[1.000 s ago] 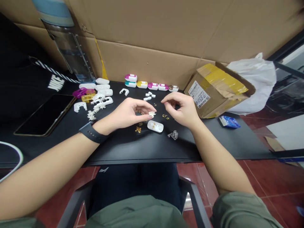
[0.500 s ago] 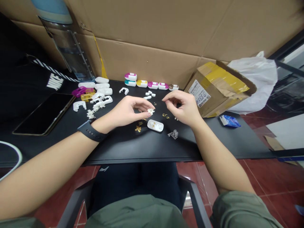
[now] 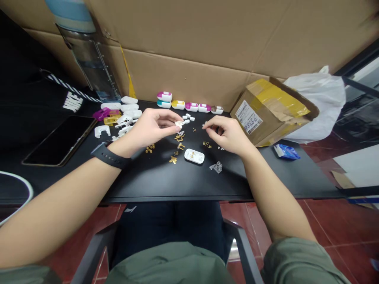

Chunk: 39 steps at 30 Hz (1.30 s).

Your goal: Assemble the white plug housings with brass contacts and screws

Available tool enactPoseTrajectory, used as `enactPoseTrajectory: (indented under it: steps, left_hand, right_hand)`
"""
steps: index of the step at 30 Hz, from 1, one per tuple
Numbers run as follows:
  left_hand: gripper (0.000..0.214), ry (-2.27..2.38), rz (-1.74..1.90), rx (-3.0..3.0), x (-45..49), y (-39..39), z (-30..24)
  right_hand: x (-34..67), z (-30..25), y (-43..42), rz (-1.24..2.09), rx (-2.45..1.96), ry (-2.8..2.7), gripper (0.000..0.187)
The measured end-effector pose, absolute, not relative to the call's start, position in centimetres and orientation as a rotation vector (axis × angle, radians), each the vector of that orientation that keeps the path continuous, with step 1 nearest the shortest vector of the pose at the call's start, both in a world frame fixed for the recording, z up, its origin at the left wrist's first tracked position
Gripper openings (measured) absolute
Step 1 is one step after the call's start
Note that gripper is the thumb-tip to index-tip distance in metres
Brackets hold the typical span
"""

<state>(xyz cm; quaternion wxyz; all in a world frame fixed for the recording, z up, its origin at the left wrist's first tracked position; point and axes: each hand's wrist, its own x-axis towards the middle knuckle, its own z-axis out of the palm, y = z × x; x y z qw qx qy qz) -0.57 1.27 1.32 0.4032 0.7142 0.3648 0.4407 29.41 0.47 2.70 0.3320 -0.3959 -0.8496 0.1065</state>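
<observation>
Between thumb and fingers, my left hand [image 3: 156, 125] grips a small white plastic part [image 3: 179, 124] above the table. My right hand [image 3: 226, 134] is closed in a pinch; whatever lies at its fingertips is too small to make out. Below and between the hands sits a white oval shell [image 3: 194, 156] with small brass pieces inside. Brass contacts [image 3: 179, 137] and thin brass pins [image 3: 176, 153] lie to its left. Small brass pieces [image 3: 207, 144] are beside my right hand, and clear plastic bits [image 3: 218, 167] rest nearer the table edge. Several small white blocks [image 3: 186, 118] lie behind.
White and coloured plastic housings [image 3: 103, 113] are heaped at left beside a phone [image 3: 59, 141] and a water bottle [image 3: 94, 67]. Assembled coloured units [image 3: 191, 107] line the cardboard backing. At right stand a carton [image 3: 266, 114] and a blue packet [image 3: 286, 152].
My left hand has moved left and away from me with the white part, uncovering brass pieces on the table. My right hand stays nearly in place. The view has shifted slightly.
</observation>
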Motion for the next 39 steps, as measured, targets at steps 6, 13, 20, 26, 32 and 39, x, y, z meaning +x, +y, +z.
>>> enactPoseTrajectory:
  steps: [6, 13, 20, 26, 32, 39]
  left_hand:
    - [0.030, 0.901, 1.119, 1.815, -0.4, 1.4, 1.3]
    - [0.027, 0.856, 1.125, 1.831, -0.2, 1.2, 1.4]
    - [0.028, 0.851, 1.108, 1.826, -0.1, 1.2, 1.3]
    - [0.029, 0.858, 1.095, 1.845, 0.0, 1.2, 1.3]
    - [0.028, 0.850, 1.090, 1.843, 0.1, 1.2, 1.3]
    - [0.026, 0.833, 1.120, 1.849, 0.1, 1.3, 1.1]
  right_hand:
    - [27.8, 2.2, -0.3, 0.392, -0.929, -2.324, 0.025]
    - [24.7, 1.0, -2.3, 0.412, -0.735, -2.620, 0.027]
    - [24.6, 0.5, -2.5, 0.322, -0.744, -2.681, 0.030]
    - [24.5, 0.1, -2.4, 0.218, -0.736, -2.717, 0.030]
    - [24.5, -0.4, -2.2, 0.210, -0.717, -2.693, 0.026]
    - [23.9, -0.6, -2.2, 0.140, -0.697, -2.622, 0.026]
